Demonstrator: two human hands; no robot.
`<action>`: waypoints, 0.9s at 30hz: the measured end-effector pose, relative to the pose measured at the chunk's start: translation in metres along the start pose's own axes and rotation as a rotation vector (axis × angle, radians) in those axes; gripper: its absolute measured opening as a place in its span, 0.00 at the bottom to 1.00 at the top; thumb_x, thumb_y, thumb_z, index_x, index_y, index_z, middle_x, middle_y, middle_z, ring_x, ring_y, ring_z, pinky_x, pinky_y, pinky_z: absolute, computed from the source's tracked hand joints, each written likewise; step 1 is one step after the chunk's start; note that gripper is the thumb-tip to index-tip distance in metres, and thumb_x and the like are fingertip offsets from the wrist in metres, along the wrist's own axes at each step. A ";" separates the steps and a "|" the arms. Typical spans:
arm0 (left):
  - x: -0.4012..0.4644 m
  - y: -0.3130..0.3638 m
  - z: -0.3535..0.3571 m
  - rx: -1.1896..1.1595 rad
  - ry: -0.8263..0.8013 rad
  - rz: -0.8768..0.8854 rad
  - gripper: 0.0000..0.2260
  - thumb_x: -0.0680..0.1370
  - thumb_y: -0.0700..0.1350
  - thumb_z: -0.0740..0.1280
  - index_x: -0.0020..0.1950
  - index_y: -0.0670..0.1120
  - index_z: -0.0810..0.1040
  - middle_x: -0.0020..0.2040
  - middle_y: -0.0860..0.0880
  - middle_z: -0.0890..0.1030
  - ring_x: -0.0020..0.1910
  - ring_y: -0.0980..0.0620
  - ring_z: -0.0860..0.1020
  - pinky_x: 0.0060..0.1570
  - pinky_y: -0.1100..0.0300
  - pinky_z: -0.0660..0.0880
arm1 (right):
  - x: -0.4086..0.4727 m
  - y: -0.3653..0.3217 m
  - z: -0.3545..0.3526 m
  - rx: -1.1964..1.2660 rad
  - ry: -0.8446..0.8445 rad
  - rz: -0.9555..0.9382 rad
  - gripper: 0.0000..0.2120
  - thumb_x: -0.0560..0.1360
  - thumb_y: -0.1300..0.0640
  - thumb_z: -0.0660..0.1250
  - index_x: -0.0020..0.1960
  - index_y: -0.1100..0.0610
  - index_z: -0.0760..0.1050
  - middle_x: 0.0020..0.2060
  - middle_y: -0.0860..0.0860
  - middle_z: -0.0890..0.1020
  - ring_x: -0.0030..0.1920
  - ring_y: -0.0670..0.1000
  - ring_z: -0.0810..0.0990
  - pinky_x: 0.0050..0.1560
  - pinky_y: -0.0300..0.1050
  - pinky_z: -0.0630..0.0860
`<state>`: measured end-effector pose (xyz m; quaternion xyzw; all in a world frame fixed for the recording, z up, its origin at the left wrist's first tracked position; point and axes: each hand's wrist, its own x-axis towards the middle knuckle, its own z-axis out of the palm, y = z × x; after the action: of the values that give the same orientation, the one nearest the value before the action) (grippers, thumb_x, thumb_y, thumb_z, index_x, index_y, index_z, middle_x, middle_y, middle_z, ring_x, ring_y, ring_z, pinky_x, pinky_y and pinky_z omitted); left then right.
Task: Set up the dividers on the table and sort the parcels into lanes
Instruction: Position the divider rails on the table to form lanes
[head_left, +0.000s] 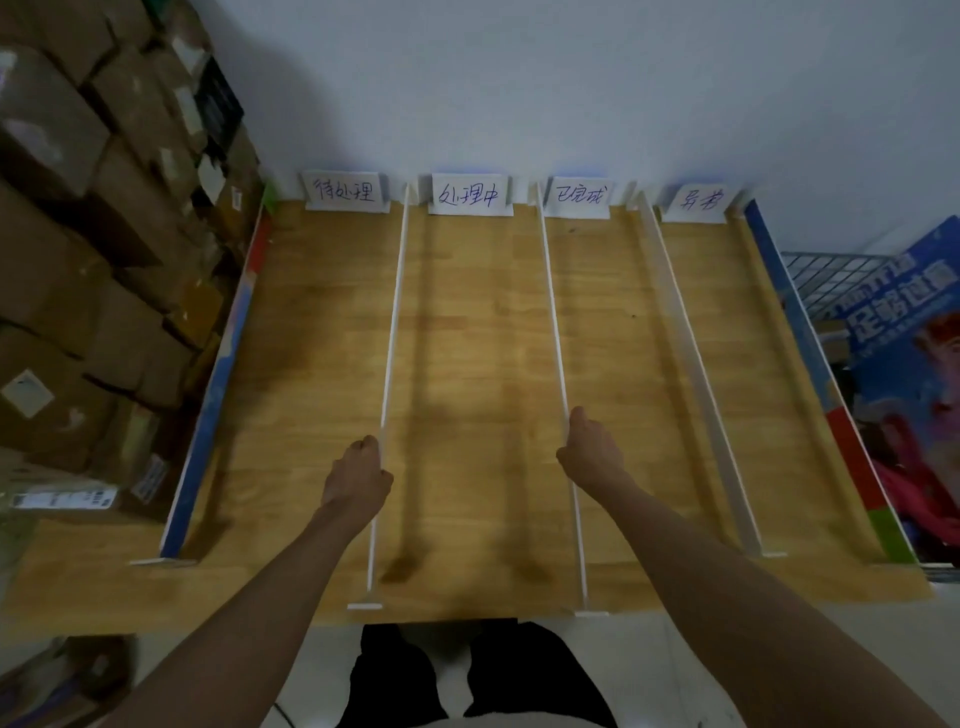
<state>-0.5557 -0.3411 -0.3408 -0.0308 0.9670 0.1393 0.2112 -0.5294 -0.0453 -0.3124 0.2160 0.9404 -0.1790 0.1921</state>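
Left hand (358, 470) pinches the second white divider (392, 332) near its front end; right hand (589, 449) grips the third divider (555, 312). Both dividers stand upright on the wooden table (467, 364), running back to the lane labels (470, 195).

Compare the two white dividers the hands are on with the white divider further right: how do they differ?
The left hand grips the left white divider and the right hand grips the middle white divider; the right white divider is untouched. The held pair show as thin edges, while the right one shows a broad face. All three are white and run front to back on the wooden table.
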 end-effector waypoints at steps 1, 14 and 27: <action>0.002 0.001 0.002 -0.003 -0.004 -0.001 0.14 0.78 0.41 0.64 0.63 0.41 0.72 0.57 0.43 0.77 0.53 0.41 0.78 0.42 0.53 0.71 | 0.002 0.003 0.000 -0.001 -0.007 -0.001 0.15 0.76 0.63 0.64 0.61 0.60 0.65 0.56 0.61 0.78 0.56 0.65 0.79 0.50 0.54 0.75; 0.031 0.012 0.009 -0.018 -0.037 -0.067 0.16 0.78 0.41 0.64 0.65 0.41 0.72 0.56 0.43 0.78 0.52 0.42 0.78 0.41 0.53 0.72 | 0.045 0.007 -0.001 -0.004 -0.062 0.001 0.15 0.76 0.63 0.64 0.61 0.61 0.67 0.55 0.60 0.78 0.55 0.63 0.79 0.45 0.50 0.72; 0.051 0.008 0.016 -0.100 -0.046 -0.080 0.18 0.78 0.44 0.66 0.68 0.43 0.71 0.54 0.44 0.80 0.50 0.42 0.79 0.45 0.50 0.77 | 0.047 -0.007 0.033 0.028 -0.138 0.019 0.22 0.75 0.60 0.68 0.65 0.59 0.63 0.55 0.59 0.78 0.57 0.63 0.79 0.46 0.51 0.73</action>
<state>-0.5961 -0.3291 -0.3740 -0.0769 0.9516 0.1794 0.2372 -0.5626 -0.0491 -0.3595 0.2147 0.9202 -0.2051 0.2552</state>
